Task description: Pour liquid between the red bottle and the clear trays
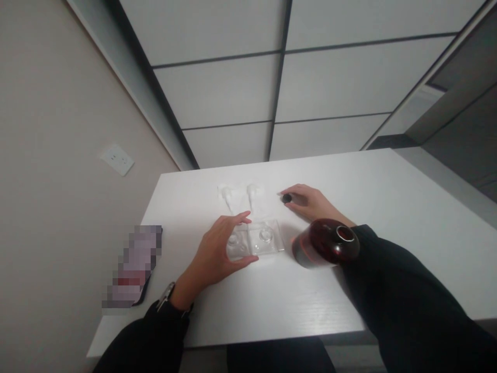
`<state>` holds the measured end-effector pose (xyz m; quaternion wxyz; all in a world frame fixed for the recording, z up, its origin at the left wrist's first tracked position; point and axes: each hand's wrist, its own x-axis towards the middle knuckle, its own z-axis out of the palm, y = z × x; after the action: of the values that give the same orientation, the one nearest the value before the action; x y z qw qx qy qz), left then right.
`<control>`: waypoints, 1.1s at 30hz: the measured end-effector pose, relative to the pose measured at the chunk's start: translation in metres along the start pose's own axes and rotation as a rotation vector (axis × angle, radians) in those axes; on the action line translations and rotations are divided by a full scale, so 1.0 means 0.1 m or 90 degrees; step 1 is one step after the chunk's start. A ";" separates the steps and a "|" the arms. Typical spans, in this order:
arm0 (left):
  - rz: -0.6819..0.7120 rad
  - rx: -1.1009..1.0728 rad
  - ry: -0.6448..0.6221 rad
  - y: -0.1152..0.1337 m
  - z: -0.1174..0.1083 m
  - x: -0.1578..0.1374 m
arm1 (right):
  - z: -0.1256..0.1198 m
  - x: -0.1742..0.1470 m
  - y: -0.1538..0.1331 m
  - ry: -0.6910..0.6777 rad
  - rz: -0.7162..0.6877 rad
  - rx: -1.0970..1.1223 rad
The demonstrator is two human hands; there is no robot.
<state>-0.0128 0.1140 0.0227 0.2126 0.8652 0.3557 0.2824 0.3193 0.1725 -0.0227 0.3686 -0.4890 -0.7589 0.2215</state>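
Observation:
My left hand [217, 248] spans a clear plastic case [267, 239] lying on the table, thumb along its near edge and fingers along its far edge. Round clear shapes show inside the case. Farther right, my right hand [308, 202] pinches a small round piece with a black end [287, 198] close to the tabletop. A dark red-brown bottle [322, 242] with an open neck stands beside my right forearm and hides part of the sleeve. Beyond the case lie two white pump heads [252, 190], apparently in thin clear wrapping.
The white table [248, 305] meets white panelled doors [229, 93] at its far side. At the left edge lies a phone [134, 267] with a blurred-out screen. A wall socket [117, 159] is above it on the left wall.

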 end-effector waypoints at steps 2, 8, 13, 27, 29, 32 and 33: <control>-0.001 -0.005 -0.001 0.01 0.01 0.01 | -0.01 -0.01 0.00 -0.013 -0.004 0.005; 0.003 -0.003 0.017 -0.01 0.04 0.02 | -0.05 -0.05 -0.08 -0.032 -0.016 0.025; 0.002 0.012 0.020 0.00 0.06 0.03 | -0.01 -0.03 -0.05 -0.008 -0.036 0.024; 0.012 0.043 -0.043 0.02 0.04 0.27 | -0.08 -0.03 -0.14 0.039 -0.041 0.075; 0.009 0.044 -0.037 0.03 0.05 0.26 | -0.07 -0.02 -0.14 0.041 -0.042 0.074; 0.009 0.042 -0.035 0.03 0.06 0.25 | -0.06 -0.01 -0.14 0.076 -0.013 0.072; 0.011 0.039 -0.034 0.03 0.06 0.25 | -0.06 0.00 -0.14 0.097 -0.001 0.074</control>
<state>0.0072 0.1293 0.0283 0.1928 0.8816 0.3511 0.2498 0.3160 0.1661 -0.0091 0.4534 -0.4815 -0.7149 0.2271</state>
